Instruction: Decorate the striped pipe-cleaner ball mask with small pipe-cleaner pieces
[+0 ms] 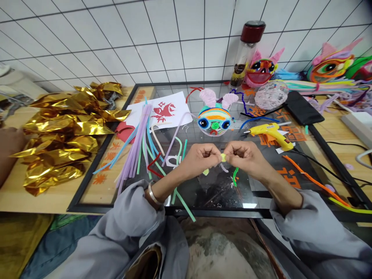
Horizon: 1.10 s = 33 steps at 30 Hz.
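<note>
Yellow piece [223, 157], right at the centre of the action, caught between two sets of fingertips above the dark, glossy surface [188, 190]! Left hand [205, 155] has it from nine o'clock, thumb and forefinger pinched tight, the other fingers curled in; right hand [242, 155] mirrors that grip from three. Make that piece the middle of the dial, twelve at the far side: a pale yellow bit [205, 172] lies at eight, near the left hand, and a green stem [235, 176] rests at five, below the right. Up between eleven and twelve sits the figure [214, 119], blue-rimmed eyes, pink ears and all. Two o'clock, a yellow glue gun [271, 131], nozzle towards nine! Past it at one, a whitish ball [271, 95], then a red-capped bottle [244, 58] at the back between twelve and one. Over at ten, white paper [178, 106] with a red design; between nine and ten, a bundle of stems [141, 135]; and way out at nine, well apart, crumpled gold foil [66, 133] gleams.
</note>
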{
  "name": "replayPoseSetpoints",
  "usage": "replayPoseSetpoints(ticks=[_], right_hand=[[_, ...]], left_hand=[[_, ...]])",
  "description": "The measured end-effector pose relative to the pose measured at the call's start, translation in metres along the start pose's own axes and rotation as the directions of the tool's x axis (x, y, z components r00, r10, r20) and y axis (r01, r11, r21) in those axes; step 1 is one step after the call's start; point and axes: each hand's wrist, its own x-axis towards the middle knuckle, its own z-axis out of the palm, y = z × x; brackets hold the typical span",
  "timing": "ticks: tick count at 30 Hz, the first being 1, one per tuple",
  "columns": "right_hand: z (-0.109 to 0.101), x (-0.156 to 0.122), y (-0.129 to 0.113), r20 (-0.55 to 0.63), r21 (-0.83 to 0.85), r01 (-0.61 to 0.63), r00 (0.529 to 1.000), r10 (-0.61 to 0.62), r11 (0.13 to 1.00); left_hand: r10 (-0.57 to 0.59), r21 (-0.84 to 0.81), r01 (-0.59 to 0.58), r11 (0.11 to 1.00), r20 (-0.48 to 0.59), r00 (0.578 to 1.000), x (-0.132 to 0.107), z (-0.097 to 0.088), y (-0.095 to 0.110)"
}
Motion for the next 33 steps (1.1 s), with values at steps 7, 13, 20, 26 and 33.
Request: replayPoseSetpoints(ticks=[7, 13, 20, 26, 33], right_hand=[[0.001, 0.005, 0.008, 0.020, 0.296, -0.110, 0.994, 0.109, 0.949], [0.004, 0.003, 0.013, -0.146, 0.064, 0.065, 0.988, -0.055, 0.996], [0.002, -0.001, 0.013, -0.088, -0.387, 0.210, 0.961, -0.263, 0.898], [0.005, 0.002, 0.017, -0.085, -0.144, 0.184, 0.977, -0.197, 0.972], [0.011, 0.008, 0.020, -0.197, 0.086, 0.097, 0.977, -0.079, 0.992]], left_hand=[[-0.044, -0.237, 0.023, 0.971, -0.086, 0.995, 0.002, 0.004, -0.005], [0.156, 0.037, -0.152, 0.988, -0.251, 0.955, -0.001, 0.007, -0.004], [0.242, 0.188, -0.206, 0.960, -0.198, 0.950, -0.001, 0.004, -0.007], [0.237, 0.112, -0.222, 0.969, -0.145, 0.961, 0.002, 0.002, -0.010], [0.134, -0.186, -0.189, 0.964, -0.271, 0.953, 0.009, 0.005, -0.024]])
